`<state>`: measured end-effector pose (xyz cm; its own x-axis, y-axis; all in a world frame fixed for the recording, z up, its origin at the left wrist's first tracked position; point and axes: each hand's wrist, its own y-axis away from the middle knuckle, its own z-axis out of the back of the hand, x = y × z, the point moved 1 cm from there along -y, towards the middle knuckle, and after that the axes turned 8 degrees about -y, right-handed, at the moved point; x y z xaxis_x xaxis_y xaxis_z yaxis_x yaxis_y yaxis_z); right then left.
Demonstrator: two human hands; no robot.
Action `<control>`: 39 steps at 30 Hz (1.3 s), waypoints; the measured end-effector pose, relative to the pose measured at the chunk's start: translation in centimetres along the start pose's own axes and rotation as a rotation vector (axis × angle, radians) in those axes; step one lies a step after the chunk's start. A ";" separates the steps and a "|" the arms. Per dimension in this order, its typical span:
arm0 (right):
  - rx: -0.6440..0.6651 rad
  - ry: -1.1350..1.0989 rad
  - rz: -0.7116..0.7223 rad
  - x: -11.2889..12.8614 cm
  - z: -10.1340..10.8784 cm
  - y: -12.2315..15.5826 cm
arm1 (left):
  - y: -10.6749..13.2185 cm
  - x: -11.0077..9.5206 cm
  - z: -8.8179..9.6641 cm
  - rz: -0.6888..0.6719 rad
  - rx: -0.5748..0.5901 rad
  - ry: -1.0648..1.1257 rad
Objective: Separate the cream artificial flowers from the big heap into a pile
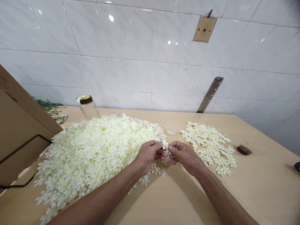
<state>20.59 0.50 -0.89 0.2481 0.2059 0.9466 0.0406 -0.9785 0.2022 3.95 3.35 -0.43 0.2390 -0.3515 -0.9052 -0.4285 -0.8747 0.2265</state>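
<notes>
Between my two hands is a small white artificial flower [165,144]. Thumb and fingers of my left hand [150,154] pinch its left side. My right hand [184,155] is closed at the flower's right edge, its thumb and forefinger pressed together on it. A large heap of pale white-yellow flower heads [98,150] lies left of and behind my left hand. To the right of my right hand spreads a smaller, flatter pile of the same flowers [211,145]. A few loose flowers [158,170] rest on the table below my left hand.
A clear bottle with a brown and yellow lid [87,106] stands behind the heap. Green stems [50,107] lie at the back left, near a brown board [28,122]. A dark brown lump [244,150] sits right of the smaller pile. The tiled wall [142,75] borders the table's back.
</notes>
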 end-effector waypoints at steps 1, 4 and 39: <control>0.027 0.000 -0.015 0.0 0.0 0.0 | 0.0 0.0 0.0 -0.006 0.002 0.001; 0.134 0.020 -0.057 0.2 -0.1 0.3 | 0.1 -0.1 0.0 -0.012 0.024 0.012; 0.098 0.308 0.104 -0.6 0.4 0.2 | -0.2 -1.7 1.1 -0.034 -0.055 0.001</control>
<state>20.80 0.22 -1.52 -0.0482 0.0844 0.9953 0.1267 -0.9879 0.0899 2.71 4.45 0.65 0.2532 -0.3213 -0.9125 -0.3714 -0.9032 0.2150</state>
